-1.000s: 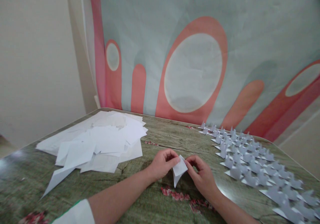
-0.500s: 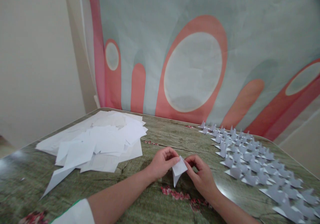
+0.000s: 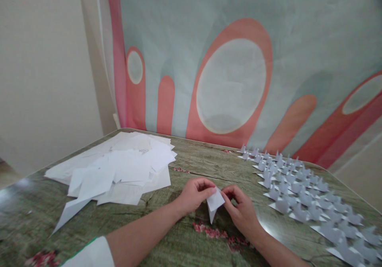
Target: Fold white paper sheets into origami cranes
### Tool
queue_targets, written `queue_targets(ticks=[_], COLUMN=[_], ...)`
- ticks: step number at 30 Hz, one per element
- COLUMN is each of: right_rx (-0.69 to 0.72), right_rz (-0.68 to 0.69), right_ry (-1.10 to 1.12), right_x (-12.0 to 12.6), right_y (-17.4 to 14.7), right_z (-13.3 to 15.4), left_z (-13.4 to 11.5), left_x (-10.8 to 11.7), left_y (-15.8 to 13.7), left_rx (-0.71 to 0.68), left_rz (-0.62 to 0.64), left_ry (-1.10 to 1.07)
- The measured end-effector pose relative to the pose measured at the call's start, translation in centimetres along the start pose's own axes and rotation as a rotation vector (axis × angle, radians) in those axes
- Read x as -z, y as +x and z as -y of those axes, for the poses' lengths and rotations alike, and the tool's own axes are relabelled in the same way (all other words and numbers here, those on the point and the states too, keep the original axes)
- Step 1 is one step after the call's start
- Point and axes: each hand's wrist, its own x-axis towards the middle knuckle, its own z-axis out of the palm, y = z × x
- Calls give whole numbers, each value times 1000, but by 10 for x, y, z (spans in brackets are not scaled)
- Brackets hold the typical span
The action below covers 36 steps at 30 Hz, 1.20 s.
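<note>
A small folded piece of white paper (image 3: 216,201) is held up over the table between my two hands. My left hand (image 3: 195,194) pinches its upper left corner between thumb and fingers. On the other side, my right hand (image 3: 239,205) grips the right corner with thumb and curled fingers. One pointed flap of the paper hangs downward. To the right stand rows of folded white paper birds (image 3: 304,197), apart from my right hand.
A loose pile of white paper sheets (image 3: 128,163) spreads over the left of the wood-patterned table (image 3: 167,239). One narrow paper piece (image 3: 71,213) juts from its near edge. Behind the table hangs a grey-green sheet with coral shapes (image 3: 232,84).
Both hands still hold the folded paper in nearly the same place. Its hanging flap has swung slightly to the right. The whole view has shifted a little.
</note>
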Motion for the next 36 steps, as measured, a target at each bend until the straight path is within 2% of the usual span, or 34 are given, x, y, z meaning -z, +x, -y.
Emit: queue_targets(ticks=[14, 20, 33, 36], right_rx=[-80, -92, -42, 9], right_rz=[-91, -115, -73, -110], right_ry=[55, 77, 113, 68], right_x=[-2, 0, 3, 5], right_y=[2, 3, 1, 2], right_z=[-8, -1, -2, 1], left_z=[1, 1, 4, 4], left_x=[0, -1, -1, -1], left_y=[-1, 0, 0, 0], left_rx=[-2, 23, -13, -8], left_rz=[69, 56, 16, 5], left_ry=[81, 94, 144, 152])
